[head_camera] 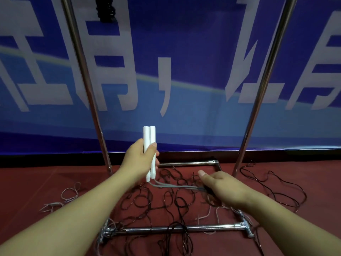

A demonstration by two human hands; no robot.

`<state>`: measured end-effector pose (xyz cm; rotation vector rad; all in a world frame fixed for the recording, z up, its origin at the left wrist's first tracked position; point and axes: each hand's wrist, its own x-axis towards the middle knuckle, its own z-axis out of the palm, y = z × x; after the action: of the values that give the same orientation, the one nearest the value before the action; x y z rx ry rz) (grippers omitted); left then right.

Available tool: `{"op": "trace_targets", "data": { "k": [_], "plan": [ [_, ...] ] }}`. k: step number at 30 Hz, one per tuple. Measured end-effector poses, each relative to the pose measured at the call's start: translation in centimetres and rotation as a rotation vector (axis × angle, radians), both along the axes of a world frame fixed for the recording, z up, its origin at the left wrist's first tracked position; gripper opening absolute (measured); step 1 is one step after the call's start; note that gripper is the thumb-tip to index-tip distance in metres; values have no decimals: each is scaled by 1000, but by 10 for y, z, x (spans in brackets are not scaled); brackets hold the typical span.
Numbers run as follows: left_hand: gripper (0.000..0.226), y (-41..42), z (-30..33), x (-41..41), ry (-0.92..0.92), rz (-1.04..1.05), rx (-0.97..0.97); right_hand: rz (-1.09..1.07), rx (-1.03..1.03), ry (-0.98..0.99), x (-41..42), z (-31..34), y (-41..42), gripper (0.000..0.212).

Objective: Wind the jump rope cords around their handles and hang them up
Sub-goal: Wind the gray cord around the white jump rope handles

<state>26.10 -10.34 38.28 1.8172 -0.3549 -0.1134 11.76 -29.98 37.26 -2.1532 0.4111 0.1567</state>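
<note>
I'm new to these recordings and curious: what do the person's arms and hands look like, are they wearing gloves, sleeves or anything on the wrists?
Both arms are bare along all that shows, with no sleeve in view. The left hand and the right hand wear no gloves, and I see no watch, bracelet or ring. The nails that show are short and unpainted. No markings or straps appear on either forearm.

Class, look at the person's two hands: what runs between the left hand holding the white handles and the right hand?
In the head view, grey cord strands stretch from the bottom of the paired white cylindrical handles in the left hand across to the right hand, which grips them.
</note>
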Motion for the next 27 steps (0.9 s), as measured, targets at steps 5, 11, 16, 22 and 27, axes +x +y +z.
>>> {"op": "trace_targets", "data": {
  "k": [5,11,16,22,27],
  "plan": [
    [15,0,-6,-20,139,-552,256,-87,-3,-185,5,3,4,51],
    [24,-9,-1,-45,234,-818,393,-43,-60,-330,11,3,14,63],
    [44,-4,1,-44,357,-716,264,-40,-154,-351,13,2,20,40],
    [65,10,3,-40,524,-612,215,-217,-212,-466,8,5,8,40],
    [49,7,7,-53,600,-596,92,-251,-189,-531,3,6,13,35]
  ]
}}
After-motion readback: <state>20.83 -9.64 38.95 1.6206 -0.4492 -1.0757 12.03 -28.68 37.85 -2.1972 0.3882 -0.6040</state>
